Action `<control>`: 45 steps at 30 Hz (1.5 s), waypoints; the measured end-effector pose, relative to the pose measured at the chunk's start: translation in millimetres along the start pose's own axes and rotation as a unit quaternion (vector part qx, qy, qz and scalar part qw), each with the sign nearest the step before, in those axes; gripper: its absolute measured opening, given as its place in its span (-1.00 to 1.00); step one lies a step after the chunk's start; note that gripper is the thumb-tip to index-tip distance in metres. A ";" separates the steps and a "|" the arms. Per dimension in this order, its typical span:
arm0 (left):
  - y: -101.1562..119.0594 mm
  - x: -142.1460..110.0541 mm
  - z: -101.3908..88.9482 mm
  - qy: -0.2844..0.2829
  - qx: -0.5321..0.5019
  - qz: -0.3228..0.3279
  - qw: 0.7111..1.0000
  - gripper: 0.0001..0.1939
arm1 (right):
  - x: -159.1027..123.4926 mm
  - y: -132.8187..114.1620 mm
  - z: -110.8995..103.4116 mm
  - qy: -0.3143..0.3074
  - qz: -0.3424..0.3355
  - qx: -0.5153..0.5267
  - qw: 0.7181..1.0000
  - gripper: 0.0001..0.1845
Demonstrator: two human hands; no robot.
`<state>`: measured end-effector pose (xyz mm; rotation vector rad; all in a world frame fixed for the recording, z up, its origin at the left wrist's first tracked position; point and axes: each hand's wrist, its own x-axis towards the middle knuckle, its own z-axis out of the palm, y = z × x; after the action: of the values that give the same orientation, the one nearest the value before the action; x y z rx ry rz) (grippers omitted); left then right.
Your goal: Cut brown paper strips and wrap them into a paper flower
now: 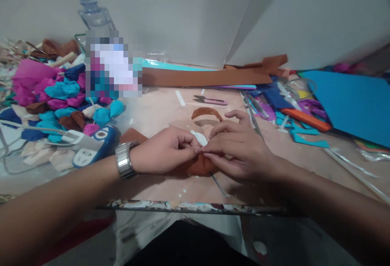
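Observation:
My left hand (172, 148), with a metal watch on its wrist, pinches thumb against fingers at the top edge of a brown piece of thin sheet material (201, 167). At the same spot my right hand (243, 146) presses its thumb and index finger together, its other fingers raised. The fingertips of both hands meet there and cover the exact grip. A small white piece (199, 138) shows just behind the fingers. Beyond the hands lies a curved brown strip (207, 112). Farther off rest pink-handled thread snips (210, 100).
Colourful wrapped bundles (63, 91) are heaped at the left beside a blue-and-white power strip (93, 146). A long brown strip (204, 77) lies along the back. At right are an orange cutter (306, 119) and a blue sheet (350, 103). A clear bottle (96, 14) stands behind a blurred patch.

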<state>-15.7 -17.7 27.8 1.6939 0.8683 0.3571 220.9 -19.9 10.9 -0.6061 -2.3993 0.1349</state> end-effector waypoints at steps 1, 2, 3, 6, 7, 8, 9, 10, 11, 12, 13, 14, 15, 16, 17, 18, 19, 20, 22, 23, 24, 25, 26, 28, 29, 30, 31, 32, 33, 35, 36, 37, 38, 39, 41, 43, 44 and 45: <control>-0.3 0.2 0.1 0.003 0.003 -0.001 1.000 -0.76 | 0.1 -0.2 0.1 0.002 0.002 -0.003 1.000 -0.88; -0.7 0.2 0.1 0.004 0.004 -0.003 1.000 -0.73 | 0.1 -0.3 0.1 0.004 0.004 -0.006 1.000 -0.88; -0.9 0.2 0.0 0.005 0.005 -0.005 1.000 -0.71 | 0.1 -0.5 0.3 0.005 0.008 -0.009 1.000 -0.88; -0.9 -0.7 -0.1 0.012 0.028 0.011 0.999 -0.69 | -0.6 -1.1 1.3 0.011 0.022 -0.013 1.000 -0.90; -0.6 -1.2 0.1 0.019 0.047 0.024 0.998 -0.70 | -0.9 -1.2 1.8 0.014 0.027 -0.012 0.999 -0.91; -0.1 -1.7 0.5 0.028 0.070 0.039 0.996 -0.71 | -1.3 -1.3 2.4 0.018 0.032 -0.010 0.999 -0.91; 0.4 -2.3 1.0 0.040 0.096 0.054 0.993 -0.72 | -1.6 -1.3 3.0 0.022 0.037 -0.006 0.999 -0.92; 1.0 -3.0 1.8 0.053 0.121 0.068 0.989 -0.72 | -1.9 -1.2 3.5 0.024 0.041 -0.002 0.999 -0.92; 1.5 -3.6 2.7 0.066 0.146 0.077 0.984 -0.73 | -2.2 -1.0 4.0 0.025 0.045 0.003 0.999 -0.92; 1.8 -4.3 3.7 0.077 0.170 0.085 0.979 -0.73 | -2.5 -0.7 4.3 0.024 0.048 0.009 0.999 -0.93; 2.0 -4.9 4.7 0.085 0.193 0.092 0.973 -0.74 | -2.7 -0.4 4.6 0.021 0.052 0.015 0.998 -0.93; 1.9 -5.5 5.5 0.092 0.215 0.099 0.967 -0.74 | -2.9 -0.1 4.7 0.017 0.057 0.021 0.998 -0.94; 1.5 -5.9 6.2 0.097 0.238 0.106 0.961 -0.75 | -3.1 0.3 4.8 0.013 0.063 0.026 0.998 -0.94; 0.9 -6.1 6.8 0.101 0.259 0.115 0.954 -0.76 | -3.2 0.5 4.7 0.007 0.069 0.031 0.997 -0.94; 0.2 -6.2 7.2 0.105 0.277 0.124 0.947 -0.77 | -3.3 0.7 4.7 0.002 0.074 0.035 0.997 -0.94; -0.7 -6.1 7.5 0.109 0.293 0.134 0.940 -0.78 | -3.4 0.8 4.7 -0.002 0.079 0.039 0.996 -0.94; -1.6 -5.9 7.7 0.113 0.307 0.145 0.934 -0.78 | -3.6 0.9 4.7 -0.006 0.083 0.041 0.996 -0.94; -2.5 -5.6 7.9 0.115 0.318 0.156 0.928 -0.78 | -3.7 1.0 4.8 -0.010 0.086 0.042 0.995 -0.94; -4.1 -4.9 8.3 0.120 0.340 0.174 0.916 -0.77 | -4.1 1.0 5.0 -0.021 0.089 0.044 0.995 -0.93; -4.8 -4.5 8.6 0.122 0.352 0.181 0.910 -0.77 | -4.2 0.9 5.1 -0.027 0.091 0.045 0.995 -0.93; -5.6 -4.2 8.9 0.124 0.364 0.186 0.904 -0.76 | -4.2 0.7 5.1 -0.035 0.092 0.046 0.994 -0.93; -6.4 -4.0 9.3 0.126 0.376 0.191 0.898 -0.75 | -4.2 0.5 5.1 -0.042 0.093 0.047 0.994 -0.92; -7.2 -3.8 9.7 0.126 0.387 0.195 0.892 -0.74 | -4.0 0.0 5.0 -0.050 0.093 0.047 0.993 -0.92; -8.9 -3.6 10.4 0.126 0.409 0.200 0.882 -0.72 | -3.4 -1.1 4.4 -0.064 0.096 0.049 0.992 -0.91; -9.6 -3.6 10.7 0.126 0.418 0.202 0.877 -0.71 | -3.1 -1.8 4.0 -0.070 0.099 0.050 0.991 -0.91; -10.2 -3.5 10.9 0.126 0.426 0.203 0.873 -0.71 | -2.7 -2.5 3.6 -0.075 0.102 0.051 0.991 -0.90; -10.7 -3.5 10.8 0.125 0.430 0.203 0.871 -0.71 | -2.4 -3.0 3.4 -0.079 0.107 0.054 0.990 -0.90; -11.0 -3.4 10.6 0.125 0.429 0.201 0.871 -0.72 | -2.2 -3.3 3.2 -0.081 0.111 0.057 0.989 -0.90; -11.2 -3.3 10.1 0.124 0.425 0.198 0.874 -0.73 | -2.0 -3.4 3.3 -0.079 0.115 0.061 0.988 -0.90; -11.4 -3.0 8.5 0.122 0.411 0.188 0.884 -0.75 | -1.9 -2.9 3.7 -0.073 0.121 0.068 0.988 -0.91; -11.4 -2.7 7.6 0.123 0.404 0.183 0.888 -0.74 | -1.9 -2.3 4.0 -0.070 0.124 0.072 0.987 -0.92; -11.5 -2.5 6.7 0.125 0.398 0.177 0.891 -0.73 | -1.9 -1.7 4.3 -0.066 0.126 0.076 0.987 -0.93; -11.5 -2.3 5.9 0.125 0.394 0.172 0.894 -0.72 | -1.9 -1.2 4.4 -0.064 0.129 0.078 0.987 -0.94; -11.6 -2.1 5.4 0.126 0.391 0.168 0.896 -0.71 | -1.8 -0.8 4.3 -0.062 0.130 0.080 0.986 -0.94; -11.3 -2.1 4.9 0.124 0.381 0.164 0.901 -0.72 | -1.6 -0.6 3.7 -0.063 0.130 0.081 0.986 -0.94; -10.2 -2.4 5.1 0.114 0.361 0.161 0.911 -0.74 | -1.2 -1.1 2.8 -0.075 0.126 0.081 0.986 -0.91; -9.3 -2.6 5.2 0.107 0.348 0.157 0.918 -0.75 | -0.9 -1.4 2.4 -0.083 0.125 0.082 0.985 -0.90; -8.2 -2.8 5.1 0.101 0.334 0.151 0.925 -0.76 | -0.7 -1.7 2.1 -0.091 0.124 0.085 0.984 -0.89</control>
<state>-17.3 -22.5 19.2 2.4756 0.9418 0.4847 219.5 -21.6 9.2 -0.8407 -2.4436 0.5167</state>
